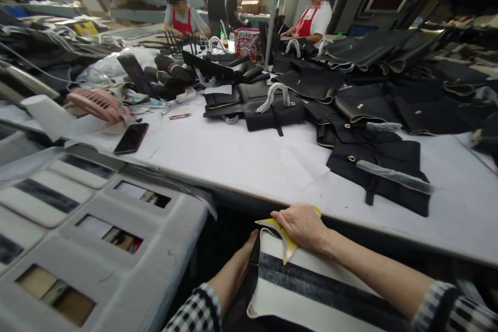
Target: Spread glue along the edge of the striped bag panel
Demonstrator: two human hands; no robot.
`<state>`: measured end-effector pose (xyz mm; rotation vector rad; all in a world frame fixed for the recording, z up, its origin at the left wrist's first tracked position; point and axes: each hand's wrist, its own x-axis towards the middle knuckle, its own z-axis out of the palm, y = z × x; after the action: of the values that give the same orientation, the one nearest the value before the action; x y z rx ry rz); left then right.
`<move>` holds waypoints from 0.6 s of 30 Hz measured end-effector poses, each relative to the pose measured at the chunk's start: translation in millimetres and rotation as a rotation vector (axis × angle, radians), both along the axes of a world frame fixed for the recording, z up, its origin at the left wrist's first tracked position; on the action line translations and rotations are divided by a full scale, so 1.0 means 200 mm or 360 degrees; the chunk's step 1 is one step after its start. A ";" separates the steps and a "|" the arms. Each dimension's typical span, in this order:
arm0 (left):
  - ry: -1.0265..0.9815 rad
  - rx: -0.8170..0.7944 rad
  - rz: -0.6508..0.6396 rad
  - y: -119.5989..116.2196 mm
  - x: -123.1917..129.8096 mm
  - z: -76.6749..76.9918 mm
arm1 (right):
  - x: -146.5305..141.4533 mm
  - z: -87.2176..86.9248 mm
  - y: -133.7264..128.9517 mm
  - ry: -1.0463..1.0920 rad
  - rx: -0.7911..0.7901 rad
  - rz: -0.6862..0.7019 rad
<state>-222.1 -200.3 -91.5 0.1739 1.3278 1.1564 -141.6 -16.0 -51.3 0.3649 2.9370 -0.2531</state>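
Note:
A white panel with a dark stripe [311, 282] lies low in front of me, its left end rounded and edged in black material. My right hand [301, 225] is closed on a yellow piece [288, 246] with a pale curved edge, held at the panel's upper left corner. Beside the panel's left end is my left hand [247, 251], touching the black material; its fingers are mostly hidden behind that edge.
A white table [241, 166] runs across, bearing black bag pieces [389, 161], a phone [131, 138] and a pink fan [99, 105]. At the left, a grey tray [155, 238] holds striped white panels [42, 197]. Several people work farther back.

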 end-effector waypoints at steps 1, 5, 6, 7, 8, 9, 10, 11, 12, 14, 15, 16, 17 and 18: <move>-0.0010 0.0041 0.0137 -0.02 0.02 0.02 | -0.02 0.00 0.00 0.0001 0.0002 0.0038; -0.0094 -0.0043 0.0393 0.09 0.01 0.00 | -0.09 0.00 0.00 0.0024 0.0015 0.0190; -0.0106 -0.0096 0.0385 0.15 0.00 -0.02 | -0.11 0.01 0.00 0.0030 0.0018 0.0231; -0.0118 -0.0124 0.0377 0.20 -0.02 -0.04 | -0.12 0.01 0.01 0.0038 0.0020 0.0274; -0.0131 -0.0130 0.0375 0.23 -0.03 -0.05 | -0.14 0.02 0.01 0.0045 0.0021 0.0322; -0.0141 -0.0129 0.0379 0.24 -0.04 -0.06 | -0.16 0.02 0.01 0.0054 0.0021 0.0379; -0.0150 -0.0119 0.0385 0.23 -0.04 -0.06 | -0.18 0.03 0.02 0.0067 0.0019 0.0438; -0.0158 -0.0101 0.0390 0.20 -0.04 -0.05 | -0.20 0.03 0.02 0.0082 0.0012 0.0497; -0.0163 -0.0078 0.0395 0.15 -0.03 -0.03 | -0.21 0.03 0.03 0.0095 0.0004 0.0546; -0.0166 -0.0028 0.0409 0.04 0.01 0.02 | -0.24 0.04 0.03 0.0113 -0.0009 0.0620; -0.0162 -0.0005 0.0419 -0.01 0.02 0.04 | -0.25 0.04 0.04 0.0118 -0.0013 0.0650; -0.0154 0.0015 0.0429 -0.05 0.04 0.07 | -0.27 0.04 0.04 0.0117 -0.0013 0.0680; -0.0140 0.0031 0.0440 -0.07 0.05 0.08 | -0.28 0.03 0.04 0.0120 -0.0015 0.0716; -0.0122 0.0043 0.0452 -0.08 0.06 0.09 | -0.29 0.03 0.04 0.0129 -0.0015 0.0752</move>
<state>-211.0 -216.9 -74.3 -0.0416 1.2969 1.4061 -199.3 -7.4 -44.6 -0.3490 2.9855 -0.2178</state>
